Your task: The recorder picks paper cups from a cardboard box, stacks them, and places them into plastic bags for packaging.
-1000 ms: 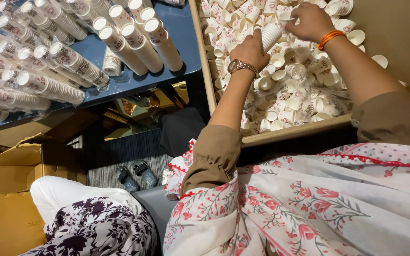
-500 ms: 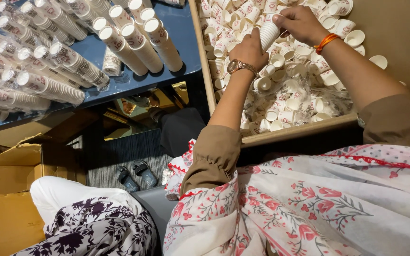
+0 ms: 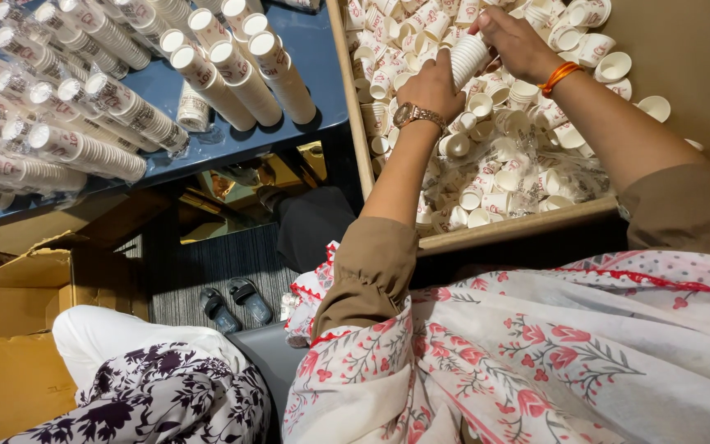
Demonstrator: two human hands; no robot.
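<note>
Bright, even light falls from overhead, so the heap of white paper cups (image 3: 495,164) around the fingers (image 3: 454,70) looks almost washed out, with little shading between cups. Soft, short shadows lie under the cup stacks (image 3: 240,66) on the blue worktop (image 3: 322,49) to the left of the fingers. Below the fingers, the gap under the worktop is dim, and a gold panel (image 3: 232,185) there throws back a dull glare. Focus is sharp near the fingers; the wide lens bends lines at the edges, and the floral cloth (image 3: 536,362) nearest the camera is slightly soft.
</note>
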